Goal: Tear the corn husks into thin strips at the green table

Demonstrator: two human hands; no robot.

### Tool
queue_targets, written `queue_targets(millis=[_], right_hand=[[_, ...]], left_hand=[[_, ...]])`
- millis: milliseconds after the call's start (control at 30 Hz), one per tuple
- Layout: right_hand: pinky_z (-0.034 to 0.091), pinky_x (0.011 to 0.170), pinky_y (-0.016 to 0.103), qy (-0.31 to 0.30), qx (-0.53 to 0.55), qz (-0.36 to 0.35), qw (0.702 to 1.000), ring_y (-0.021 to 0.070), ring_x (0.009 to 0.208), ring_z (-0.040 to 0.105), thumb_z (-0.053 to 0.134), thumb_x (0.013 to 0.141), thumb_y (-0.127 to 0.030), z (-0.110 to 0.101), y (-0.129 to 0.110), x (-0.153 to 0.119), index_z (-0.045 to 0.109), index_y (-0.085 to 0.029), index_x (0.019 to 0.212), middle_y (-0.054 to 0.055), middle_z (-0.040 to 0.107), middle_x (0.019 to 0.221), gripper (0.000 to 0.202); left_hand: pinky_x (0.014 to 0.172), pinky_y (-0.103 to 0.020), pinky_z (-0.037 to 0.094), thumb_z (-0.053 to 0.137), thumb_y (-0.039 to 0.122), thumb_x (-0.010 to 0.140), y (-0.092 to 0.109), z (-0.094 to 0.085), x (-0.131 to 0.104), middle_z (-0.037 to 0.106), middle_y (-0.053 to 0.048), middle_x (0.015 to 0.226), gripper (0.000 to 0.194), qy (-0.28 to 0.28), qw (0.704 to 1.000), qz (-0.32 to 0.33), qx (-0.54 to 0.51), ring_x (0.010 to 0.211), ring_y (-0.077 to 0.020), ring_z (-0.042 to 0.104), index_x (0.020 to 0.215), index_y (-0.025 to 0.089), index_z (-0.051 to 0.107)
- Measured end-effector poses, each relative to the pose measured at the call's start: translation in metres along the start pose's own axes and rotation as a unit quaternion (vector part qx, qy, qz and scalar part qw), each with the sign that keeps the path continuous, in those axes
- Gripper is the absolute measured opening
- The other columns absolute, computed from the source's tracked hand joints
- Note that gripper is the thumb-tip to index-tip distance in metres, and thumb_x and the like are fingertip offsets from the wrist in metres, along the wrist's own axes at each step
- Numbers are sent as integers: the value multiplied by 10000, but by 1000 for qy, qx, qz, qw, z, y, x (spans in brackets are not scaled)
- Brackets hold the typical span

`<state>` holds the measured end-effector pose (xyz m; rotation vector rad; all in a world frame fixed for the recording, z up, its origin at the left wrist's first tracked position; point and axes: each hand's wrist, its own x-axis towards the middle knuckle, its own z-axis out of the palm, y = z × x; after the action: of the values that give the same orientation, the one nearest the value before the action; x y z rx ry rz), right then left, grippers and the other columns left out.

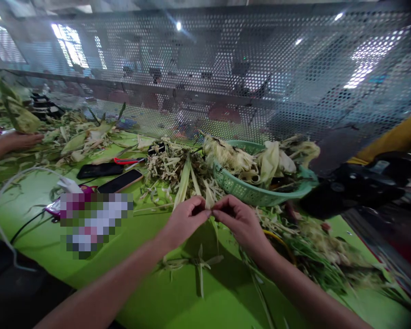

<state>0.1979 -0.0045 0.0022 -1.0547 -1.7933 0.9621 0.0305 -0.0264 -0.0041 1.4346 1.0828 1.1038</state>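
My left hand (183, 221) and my right hand (241, 224) meet above the green table (140, 265), fingertips almost touching. Both pinch a pale corn husk strip (209, 196) between thumb and forefinger; its narrow lower part hangs below the fingers. Just beneath lies a small cross-shaped bunch of husk strips (200, 262), which looks knotted in the middle. Beyond my left hand, a longer husk piece (183, 180) leans on a heap of shredded husk (166, 162). Past my right hand stands a green plastic basket (260, 194) with corn silk and husks in it.
Left of my hands lie two phones (119, 182), a red-handled cutter (125, 161), a purple object with cables (84, 196) and a blurred-out item. Another person's hand (18, 140) holds husk at far left. Green stalks (304, 256) lie right; a perforated screen (192, 68) stands behind.
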Motion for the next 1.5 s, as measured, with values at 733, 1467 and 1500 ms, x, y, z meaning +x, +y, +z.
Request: queue_targets(millis=[733,1467,1500], right_hand=[[463,666,267,-18,27,4,999,155,730,575,624,807,-327,-1,0,1,607,-174,821,24,621,774,155],[382,550,222,11,163,102,981,104,592,442,684,738,-383,10,-1,0,582,-160,683,-19,499,632,252],[384,553,223,9,159,103,982,104,592,445,678,740,-372,10,-2,0,587,-159,694,-19,503,635,237]], left_hand=[[610,-249,324,481,290,849,3,-3,-2,498,17,690,189,-10,991,49,123,651,-113,431,710,169,525],[699,-255,418,668,315,725,-5,7,3,603,-17,769,188,93,988,-29,-118,720,-121,530,804,153,613],[696,-254,415,667,314,724,-5,7,2,602,-16,766,187,92,987,-36,-128,719,-121,529,800,152,612]])
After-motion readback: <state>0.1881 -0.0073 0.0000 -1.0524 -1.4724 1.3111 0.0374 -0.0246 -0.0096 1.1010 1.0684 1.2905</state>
